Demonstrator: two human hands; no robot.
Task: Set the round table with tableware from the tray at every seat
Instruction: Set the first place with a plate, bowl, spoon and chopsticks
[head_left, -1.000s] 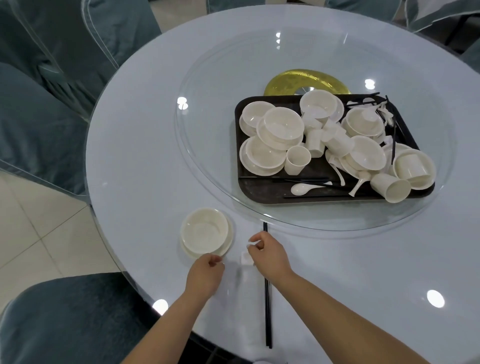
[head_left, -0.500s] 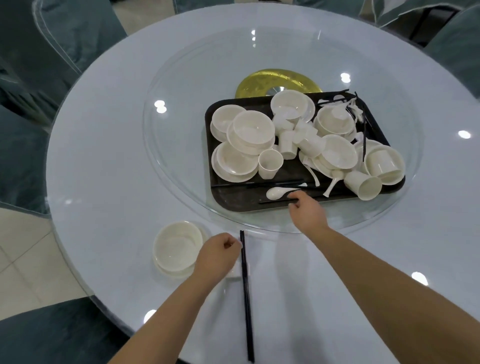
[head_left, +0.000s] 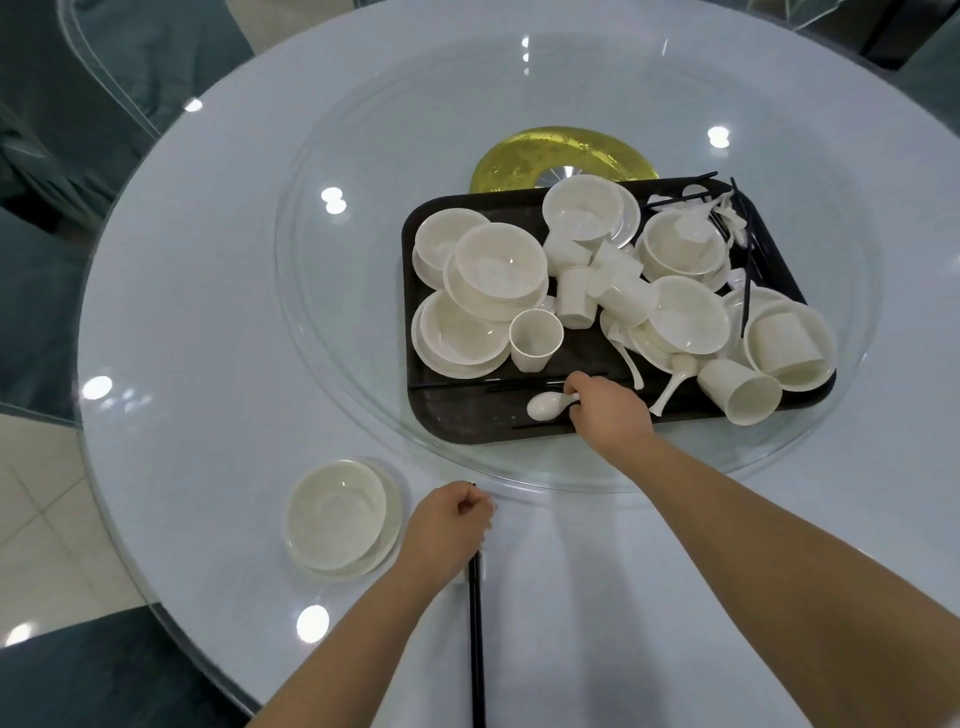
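A black tray (head_left: 457, 421) on the glass turntable (head_left: 337, 332) holds several white bowls, plates, cups, spoons and black chopsticks. My right hand (head_left: 608, 413) reaches onto the tray's near edge and grips the handle of a white spoon (head_left: 545, 405). On the near table, a white bowl on a plate (head_left: 337, 517) is set out. Black chopsticks (head_left: 475, 639) lie to its right, running toward me. My left hand (head_left: 449, 525) rests in a loose fist over their far end, covering a small white rest; I cannot see whether it grips anything.
A gold disc (head_left: 519, 161) sits under the turntable's centre behind the tray. Grey-blue covered chairs (head_left: 47, 306) stand at the left and near-left (head_left: 93, 675) of the round table (head_left: 182, 364). An upright cup (head_left: 535, 340) stands just beyond my right hand.
My right hand has left the chopstick rest, reached forward to the tray and closed on the spoon handle. My left hand has shifted right from the bowl to the chopsticks' far end.
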